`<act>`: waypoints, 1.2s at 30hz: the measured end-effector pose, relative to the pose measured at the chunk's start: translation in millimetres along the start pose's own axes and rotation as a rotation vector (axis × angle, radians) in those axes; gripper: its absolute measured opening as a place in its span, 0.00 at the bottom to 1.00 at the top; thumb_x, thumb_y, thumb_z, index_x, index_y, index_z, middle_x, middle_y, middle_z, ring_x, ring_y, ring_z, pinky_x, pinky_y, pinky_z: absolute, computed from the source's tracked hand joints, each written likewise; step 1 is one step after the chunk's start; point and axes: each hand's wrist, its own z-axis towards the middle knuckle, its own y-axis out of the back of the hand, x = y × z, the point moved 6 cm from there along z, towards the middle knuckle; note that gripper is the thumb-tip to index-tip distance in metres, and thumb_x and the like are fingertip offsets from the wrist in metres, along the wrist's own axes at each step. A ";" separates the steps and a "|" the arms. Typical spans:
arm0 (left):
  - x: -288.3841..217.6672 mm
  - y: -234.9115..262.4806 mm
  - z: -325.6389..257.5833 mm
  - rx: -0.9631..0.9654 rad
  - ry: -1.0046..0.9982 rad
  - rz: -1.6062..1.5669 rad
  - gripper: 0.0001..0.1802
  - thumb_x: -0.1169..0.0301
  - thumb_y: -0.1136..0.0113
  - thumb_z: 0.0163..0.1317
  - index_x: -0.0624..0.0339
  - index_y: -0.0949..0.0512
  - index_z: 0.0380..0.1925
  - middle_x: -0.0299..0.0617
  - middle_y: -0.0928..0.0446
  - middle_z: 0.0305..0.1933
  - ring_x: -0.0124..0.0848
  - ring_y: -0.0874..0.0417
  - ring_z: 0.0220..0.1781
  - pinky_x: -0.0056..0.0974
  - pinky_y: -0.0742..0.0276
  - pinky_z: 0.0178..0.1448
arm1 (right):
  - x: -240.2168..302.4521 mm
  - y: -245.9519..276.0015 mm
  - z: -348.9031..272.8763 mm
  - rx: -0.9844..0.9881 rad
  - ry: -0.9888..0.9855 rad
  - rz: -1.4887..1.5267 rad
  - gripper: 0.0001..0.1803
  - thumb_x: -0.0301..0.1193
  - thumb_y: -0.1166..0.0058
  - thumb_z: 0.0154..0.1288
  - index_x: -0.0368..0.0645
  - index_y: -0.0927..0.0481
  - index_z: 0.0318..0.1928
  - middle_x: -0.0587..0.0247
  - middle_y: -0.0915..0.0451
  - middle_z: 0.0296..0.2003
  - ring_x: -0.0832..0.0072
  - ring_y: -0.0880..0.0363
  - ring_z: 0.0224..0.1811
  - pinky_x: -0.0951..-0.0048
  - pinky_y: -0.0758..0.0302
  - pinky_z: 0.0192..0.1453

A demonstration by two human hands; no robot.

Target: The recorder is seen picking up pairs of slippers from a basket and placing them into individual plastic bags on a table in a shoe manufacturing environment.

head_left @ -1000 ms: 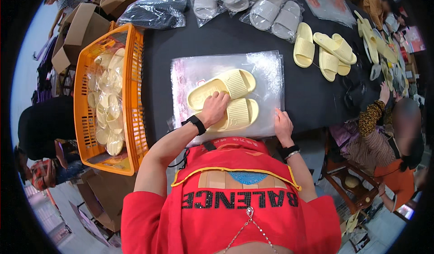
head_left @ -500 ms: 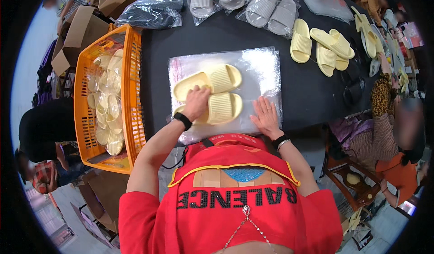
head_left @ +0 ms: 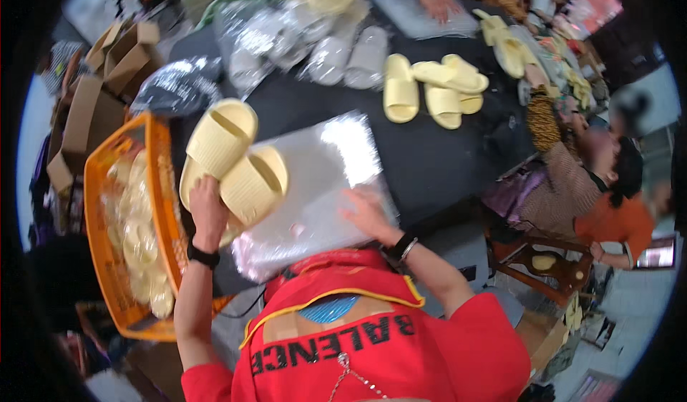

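Black and smooth, the desk [head_left: 444,159] spreads out under the stack of clear plastic bags [head_left: 318,180], which lies slantwise in front of me. Well to the left of that stack stand open cardboard boxes [head_left: 82,123]. Nearer to it on the same side is an orange basket [head_left: 163,202] filled with pale yellow slippers in clear wrapping. Beyond the stack's far left corner sits a dark bundle [head_left: 179,87] in shiny plastic.

My left hand [head_left: 207,212], at the stack's left edge, grips a pair of pale yellow slippers [head_left: 243,177] by their near side, fingers closed on them. They extend up and to the right of that hand, soles down, partly over the stack's left portion; I cannot tell whether they touch it. Past the stack's far edge are grey slippers [head_left: 351,59] in clear bags.

Over the stack's right part, well apart from the pair, my right hand [head_left: 368,214] is spread and blurred, grasping nothing I can make out. Beyond the stack to the right lie loose yellow slippers [head_left: 401,91], and farther that way a co-worker's patterned sleeve [head_left: 542,119] reaches across.
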 end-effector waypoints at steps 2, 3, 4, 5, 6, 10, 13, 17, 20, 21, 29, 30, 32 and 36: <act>-33.0 -17.9 -1.2 0.104 -0.152 -0.018 0.11 0.78 0.47 0.41 0.60 0.30 0.29 0.45 0.31 0.29 0.43 0.29 0.34 0.44 0.38 0.38 | 38.6 16.4 2.2 -0.065 -0.064 0.391 0.37 0.33 0.46 0.52 0.44 0.43 0.63 0.46 0.36 0.57 0.59 0.38 0.59 0.57 0.42 0.62; -57.2 -22.0 -1.1 0.122 -0.232 -0.078 0.12 0.78 0.48 0.40 0.59 0.30 0.30 0.44 0.30 0.30 0.42 0.29 0.36 0.44 0.38 0.39 | 59.3 25.9 -0.1 -0.076 -0.115 0.644 0.38 0.30 0.46 0.52 0.42 0.46 0.64 0.46 0.38 0.58 0.60 0.38 0.59 0.61 0.42 0.63; -77.8 -28.0 -0.2 0.204 -0.270 -0.163 0.13 0.78 0.49 0.41 0.59 0.30 0.31 0.43 0.30 0.32 0.42 0.29 0.37 0.43 0.37 0.39 | 67.7 33.0 -1.7 -0.084 -0.162 0.904 0.39 0.27 0.46 0.51 0.41 0.49 0.64 0.47 0.41 0.60 0.62 0.38 0.60 0.66 0.43 0.63; -89.7 -43.6 -1.5 0.225 -0.312 -0.218 0.12 0.78 0.48 0.41 0.59 0.30 0.31 0.44 0.30 0.34 0.42 0.29 0.39 0.43 0.35 0.40 | 63.4 41.3 -0.3 -0.109 -0.153 0.894 0.39 0.27 0.46 0.51 0.41 0.49 0.64 0.47 0.41 0.60 0.62 0.38 0.60 0.66 0.43 0.63; -107.7 -50.9 0.8 0.267 -0.337 -0.260 0.11 0.77 0.47 0.42 0.59 0.30 0.31 0.44 0.30 0.34 0.42 0.29 0.38 0.42 0.34 0.39 | 62.8 50.7 0.8 -0.087 -0.027 0.597 0.40 0.27 0.47 0.52 0.41 0.51 0.65 0.45 0.43 0.61 0.61 0.39 0.61 0.67 0.42 0.62; -149.7 -65.8 3.9 0.288 -0.465 -0.306 0.12 0.78 0.47 0.43 0.59 0.30 0.32 0.42 0.30 0.32 0.42 0.28 0.37 0.42 0.33 0.37 | 42.6 75.2 2.6 -0.131 -0.069 0.354 0.30 0.26 0.48 0.53 0.40 0.41 0.58 0.44 0.32 0.50 0.59 0.30 0.52 0.68 0.32 0.50; -157.2 -75.7 12.3 0.425 -0.405 -0.397 0.17 0.78 0.44 0.45 0.60 0.30 0.39 0.46 0.29 0.38 0.45 0.29 0.44 0.44 0.32 0.44 | 22.1 106.6 4.3 -0.257 -0.142 0.315 0.19 0.26 0.48 0.54 0.38 0.31 0.48 0.47 0.22 0.37 0.60 0.22 0.42 0.67 0.27 0.43; -102.6 -82.0 -15.5 0.036 -0.137 -0.639 0.32 0.76 0.41 0.48 0.61 0.41 0.56 0.58 0.40 0.57 0.51 0.39 0.59 0.47 0.42 0.60 | 0.9 180.6 7.6 -0.550 -0.188 0.197 0.18 0.23 0.48 0.53 0.40 0.30 0.47 0.50 0.22 0.40 0.63 0.22 0.42 0.68 0.27 0.44; -81.9 -112.4 -47.3 0.350 -0.010 -0.359 0.38 0.71 0.40 0.47 0.57 0.45 0.60 0.58 0.44 0.60 0.51 0.42 0.62 0.54 0.46 0.60 | -54.5 251.2 17.6 -0.830 -0.085 0.576 0.30 0.22 0.50 0.55 0.44 0.43 0.59 0.52 0.32 0.53 0.65 0.30 0.52 0.70 0.29 0.51; -75.3 -125.3 -59.0 0.466 0.026 -0.310 0.39 0.70 0.39 0.47 0.55 0.45 0.61 0.57 0.44 0.61 0.50 0.44 0.63 0.55 0.47 0.60 | -56.3 272.5 18.8 -0.957 0.006 0.649 0.36 0.21 0.51 0.55 0.45 0.50 0.64 0.51 0.38 0.57 0.65 0.34 0.56 0.70 0.31 0.53; -67.4 -140.6 -74.5 0.480 -0.088 -0.201 0.30 0.66 0.42 0.46 0.48 0.34 0.54 0.52 0.42 0.61 0.48 0.44 0.63 0.52 0.45 0.59 | -33.0 173.5 51.5 -0.545 -0.034 0.201 0.25 0.27 0.48 0.53 0.37 0.33 0.53 0.57 0.25 0.34 0.67 0.27 0.36 0.68 0.30 0.42; -62.9 -140.1 -78.1 0.480 -0.045 -0.197 0.30 0.66 0.42 0.46 0.48 0.34 0.54 0.52 0.42 0.61 0.48 0.44 0.63 0.52 0.45 0.59 | -6.4 147.3 46.6 -0.531 0.127 0.066 0.20 0.28 0.48 0.53 0.38 0.28 0.48 0.51 0.26 0.41 0.61 0.27 0.45 0.67 0.31 0.50; -65.2 -141.7 -76.6 0.456 -0.121 -0.185 0.30 0.66 0.42 0.47 0.48 0.35 0.54 0.52 0.42 0.61 0.48 0.44 0.63 0.52 0.44 0.58 | -2.2 87.5 40.5 -0.300 0.145 -0.142 0.23 0.31 0.47 0.53 0.41 0.30 0.52 0.51 0.31 0.52 0.59 0.36 0.57 0.62 0.39 0.60; -60.5 -145.0 -81.4 0.442 -0.133 -0.217 0.29 0.64 0.43 0.47 0.47 0.35 0.54 0.51 0.43 0.61 0.47 0.43 0.63 0.52 0.45 0.60 | 28.3 22.1 23.6 -0.099 0.151 -0.554 0.30 0.45 0.49 0.54 0.51 0.34 0.57 0.52 0.41 0.60 0.54 0.51 0.65 0.34 0.60 0.60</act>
